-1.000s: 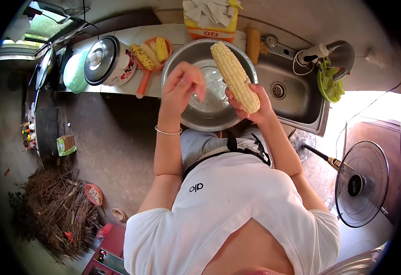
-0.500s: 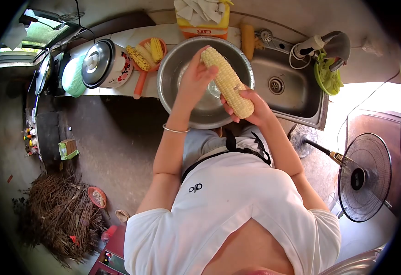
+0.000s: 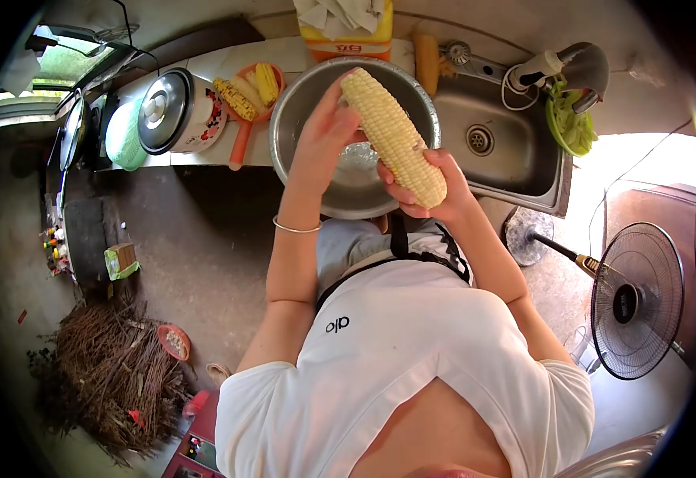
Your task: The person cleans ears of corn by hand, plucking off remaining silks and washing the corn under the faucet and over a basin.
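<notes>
A husked, pale-yellow corn cob (image 3: 394, 135) slants over a large metal basin (image 3: 283, 163), its upper end toward the left. My right hand (image 3: 434, 185) wraps the lower end, with the thumb lying on the kernels. At the upper left side, my left hand (image 3: 332, 131) holds the cob; some of its fingers are hidden behind it. A small dark mark shows on the kernels near the right thumb. Below the cob, the inside of the basin shines, with what may be water in it.
Left of the basin, an orange strainer (image 3: 240, 142) holds several corn cobs, beside a lidded pot (image 3: 166, 111). To the right are a steel sink (image 3: 515, 159) with a faucet, a green basket of leaves (image 3: 571, 119) and a standing fan (image 3: 637, 301). A yellow box (image 3: 348, 44) stands behind.
The cob has shifted slightly up and left at its upper end. My left hand has slid a little left, its thumb drawn back from the kernels. The view has tilted slightly.
</notes>
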